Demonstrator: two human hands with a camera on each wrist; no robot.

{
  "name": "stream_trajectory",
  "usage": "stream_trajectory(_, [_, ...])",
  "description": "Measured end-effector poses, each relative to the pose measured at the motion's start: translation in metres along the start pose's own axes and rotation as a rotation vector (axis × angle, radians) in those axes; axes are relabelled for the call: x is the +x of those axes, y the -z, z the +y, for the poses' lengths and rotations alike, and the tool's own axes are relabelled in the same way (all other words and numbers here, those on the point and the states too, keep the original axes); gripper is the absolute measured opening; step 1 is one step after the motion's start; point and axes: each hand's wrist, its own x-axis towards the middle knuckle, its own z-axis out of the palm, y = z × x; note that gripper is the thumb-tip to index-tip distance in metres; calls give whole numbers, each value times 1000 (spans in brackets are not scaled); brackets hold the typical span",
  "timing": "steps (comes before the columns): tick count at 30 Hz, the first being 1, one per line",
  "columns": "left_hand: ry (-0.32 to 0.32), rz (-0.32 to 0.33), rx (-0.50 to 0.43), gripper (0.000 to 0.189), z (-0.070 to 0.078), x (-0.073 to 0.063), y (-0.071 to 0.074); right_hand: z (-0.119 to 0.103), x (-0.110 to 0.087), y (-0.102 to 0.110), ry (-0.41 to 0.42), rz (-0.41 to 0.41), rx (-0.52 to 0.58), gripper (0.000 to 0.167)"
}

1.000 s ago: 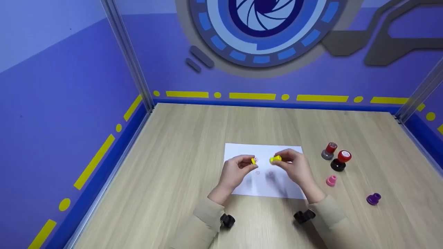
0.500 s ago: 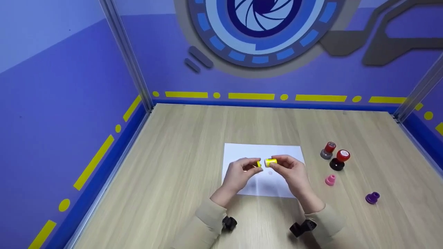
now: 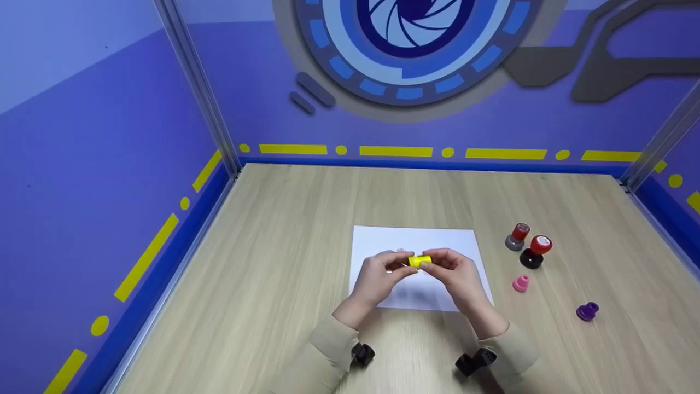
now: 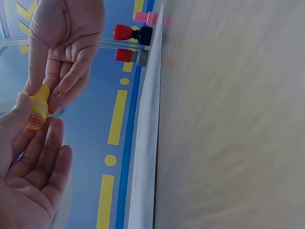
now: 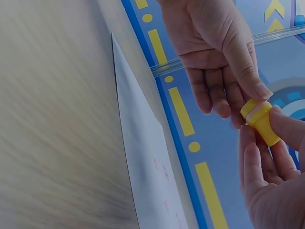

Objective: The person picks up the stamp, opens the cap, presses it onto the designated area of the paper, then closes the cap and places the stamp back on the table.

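Over the paper, both hands meet at a small yellow stamp (image 3: 421,261). My left hand (image 3: 377,278) pinches the stamp's yellow cap (image 5: 249,107) between thumb and fingertips; a red flower mark shows on its end in the left wrist view. From the other side, my right hand (image 3: 458,274) grips the narrower stamp body (image 5: 266,130) with thumb and fingers. Cap and body are in line, with a pale band between them in the right wrist view. Beneath the hands lies a white sheet of paper (image 3: 437,238) bearing small red prints, partly covered by the hands.
To the right of the paper stand a red-and-grey stamp (image 3: 517,236), a red-and-black stamp (image 3: 536,251), a pink stamp (image 3: 521,283) and a purple stamp (image 3: 588,311). Blue and purple panels wall in the wooden table (image 3: 295,230) at the back and sides.
Both hands have come together. The cap in the left hand and the stamp body in the right hand, apart before, now meet; the right hand has turned the body sideways.
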Motion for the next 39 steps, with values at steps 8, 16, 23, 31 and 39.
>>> stream_trajectory(8, [-24,0,39,30,1,0,0,1,0,-1,10,-19,-39,31])
stream_trajectory(16, [-27,8,66,33,1,-3,-1,4,-3,-4,-13,-10,-2,29])
stream_trajectory(23, [-6,-30,51,39,3,0,0,2,-2,0,-23,5,6,33])
stream_trajectory(31, [134,-168,216,53,1,7,14,-9,-3,20,-13,9,-15,34])
stream_trajectory(39, [315,-328,611,63,-13,5,29,-18,-15,58,-56,43,-146,44])
